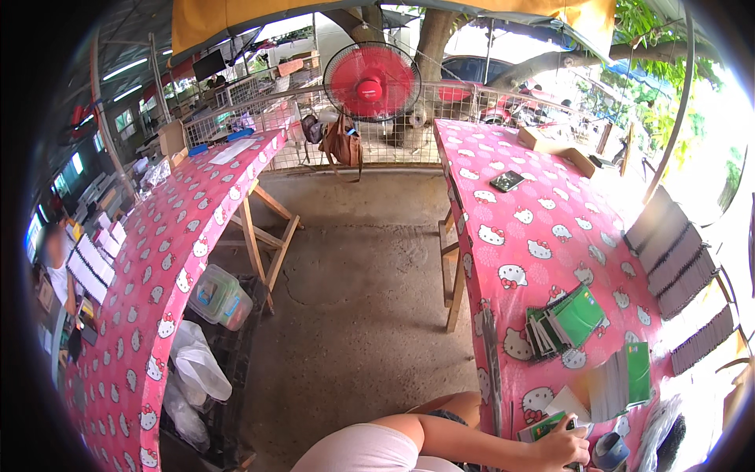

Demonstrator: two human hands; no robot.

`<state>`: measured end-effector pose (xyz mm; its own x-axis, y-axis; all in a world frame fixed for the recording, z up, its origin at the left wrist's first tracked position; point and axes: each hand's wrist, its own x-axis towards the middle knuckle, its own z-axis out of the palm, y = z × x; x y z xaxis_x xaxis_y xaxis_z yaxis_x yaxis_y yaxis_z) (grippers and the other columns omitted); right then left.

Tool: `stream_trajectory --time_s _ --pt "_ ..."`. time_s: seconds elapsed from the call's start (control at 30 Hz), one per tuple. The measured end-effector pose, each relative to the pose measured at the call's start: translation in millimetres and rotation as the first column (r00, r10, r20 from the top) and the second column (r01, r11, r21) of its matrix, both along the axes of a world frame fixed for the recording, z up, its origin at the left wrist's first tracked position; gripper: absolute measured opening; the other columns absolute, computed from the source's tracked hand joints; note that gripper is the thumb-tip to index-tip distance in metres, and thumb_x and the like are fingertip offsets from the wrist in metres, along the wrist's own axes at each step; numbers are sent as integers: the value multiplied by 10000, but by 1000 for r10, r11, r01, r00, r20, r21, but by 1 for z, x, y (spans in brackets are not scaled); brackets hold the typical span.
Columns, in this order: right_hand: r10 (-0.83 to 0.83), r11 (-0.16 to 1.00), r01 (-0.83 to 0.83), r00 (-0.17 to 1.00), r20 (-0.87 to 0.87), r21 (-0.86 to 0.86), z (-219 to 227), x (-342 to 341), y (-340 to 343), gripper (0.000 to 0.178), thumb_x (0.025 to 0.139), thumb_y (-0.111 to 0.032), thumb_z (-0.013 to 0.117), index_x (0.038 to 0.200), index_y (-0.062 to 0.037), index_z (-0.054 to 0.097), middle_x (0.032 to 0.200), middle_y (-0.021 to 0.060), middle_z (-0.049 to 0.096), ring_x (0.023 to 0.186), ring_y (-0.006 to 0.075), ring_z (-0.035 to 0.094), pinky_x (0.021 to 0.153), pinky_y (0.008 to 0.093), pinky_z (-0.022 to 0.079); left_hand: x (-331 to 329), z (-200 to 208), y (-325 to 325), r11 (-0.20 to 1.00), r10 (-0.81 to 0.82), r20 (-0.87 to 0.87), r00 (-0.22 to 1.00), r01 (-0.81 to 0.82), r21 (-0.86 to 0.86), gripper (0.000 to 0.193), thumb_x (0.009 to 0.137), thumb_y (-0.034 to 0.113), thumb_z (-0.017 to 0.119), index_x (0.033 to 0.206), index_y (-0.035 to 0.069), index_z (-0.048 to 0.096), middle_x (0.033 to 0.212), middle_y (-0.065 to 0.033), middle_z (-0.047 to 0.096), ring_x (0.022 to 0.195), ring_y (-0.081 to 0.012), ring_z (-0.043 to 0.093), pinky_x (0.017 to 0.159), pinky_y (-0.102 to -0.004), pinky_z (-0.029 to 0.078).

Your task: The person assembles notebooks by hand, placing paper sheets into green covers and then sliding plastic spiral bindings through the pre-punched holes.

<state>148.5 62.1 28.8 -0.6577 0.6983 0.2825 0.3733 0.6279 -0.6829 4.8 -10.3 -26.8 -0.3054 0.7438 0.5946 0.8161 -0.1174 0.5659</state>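
Note:
My left hand (561, 450) reaches in from the lower edge over the right-hand table. Its fingers are curled round a small dark object (572, 423) whose kind I cannot make out. Just beside the fingers lies a green-covered booklet (543, 427), partly under the hand. A blue round object (610, 451) stands right of the hand. Farther up are a leaning row of booklets (609, 389) with a green cover at its end and a fanned stack of green booklets (578, 316). My right hand is out of the picture.
The pink patterned right table (503, 236) carries a phone (507, 181) and cardboard pieces (554, 149). Bound stacks (676, 256) line its right side. A second pink table (185, 244) stands left, with plastic bins (220, 297) beneath. A red fan (372, 82) is beyond; another person (59, 275) sits far left.

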Motion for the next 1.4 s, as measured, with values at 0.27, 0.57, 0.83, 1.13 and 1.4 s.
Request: stream_trajectory --time_s 0.27,0.57,0.83,1.13,1.4 --pt "57 969 -81 992 109 233 29 -32 3 171 915 -168 621 1014 -45 688 825 128 651 800 266 619 682 379 485 2 12 -4 996 -59 15 998 60 -66 289 774 331 707 1017 183 656 918 45 629 1028 -148 554 1005 -537 221" --pt "-176 979 156 971 159 132 3 40 77 437 769 -134 724 1163 -12 578 1067 183 623 987 380 601 842 420 476 -7 18 -13 999 -34 -18 999 35 29 326 658 146 816 966 147 710 973 7 689 949 -185 609 956 -398 308" --pt "-91 955 -50 888 451 291 -68 64 194 635 637 -269 813 1173 -39 560 1177 156 594 1119 325 554 923 419 470 1 26 3 990 -139 -1 990 139 5 369 650 165 821 1000 158 702 897 19 663 906 -174 592 941 -384 315" --pt "429 799 -585 717 -550 -140 -21 47 139 332 750 -110 724 1022 -13 560 898 123 689 818 196 659 754 370 529 -6 28 8 988 -143 -21 989 144 54 341 635 124 843 941 102 694 834 -20 678 833 -198 622 835 -356 401" --pt "203 935 -97 934 294 -341 22 41 103 288 713 -128 745 953 -35 614 847 70 640 757 189 613 726 332 514 -13 35 11 982 -184 58 981 186 -23 401 654 137 833 1029 100 694 841 -8 682 815 -182 621 820 -347 410"
